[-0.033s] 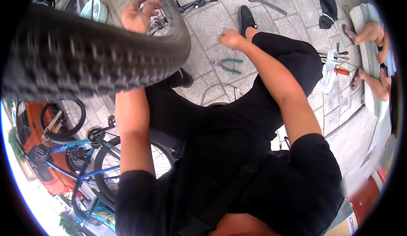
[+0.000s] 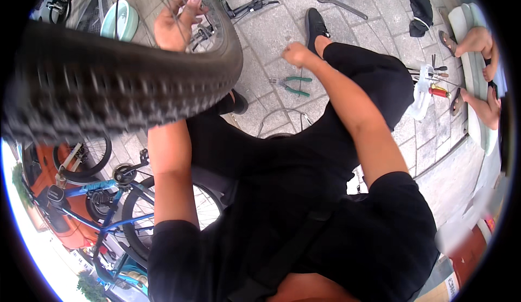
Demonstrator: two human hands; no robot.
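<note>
Knobby black tire (image 2: 125,93) fills the upper left, its tread arcing left to right just in front of the person's chest. Behind it, the left hand (image 2: 175,25) reaches among the spokes, fingers curled together around a spoke or the rim; which of the two cannot be told. This hand is the nearer one to the tire. To the right of the tire, the right hand (image 2: 296,54) hangs closed in a loose fist, holding nothing visible, above green-handled pliers (image 2: 293,85) on the paving.
</note>
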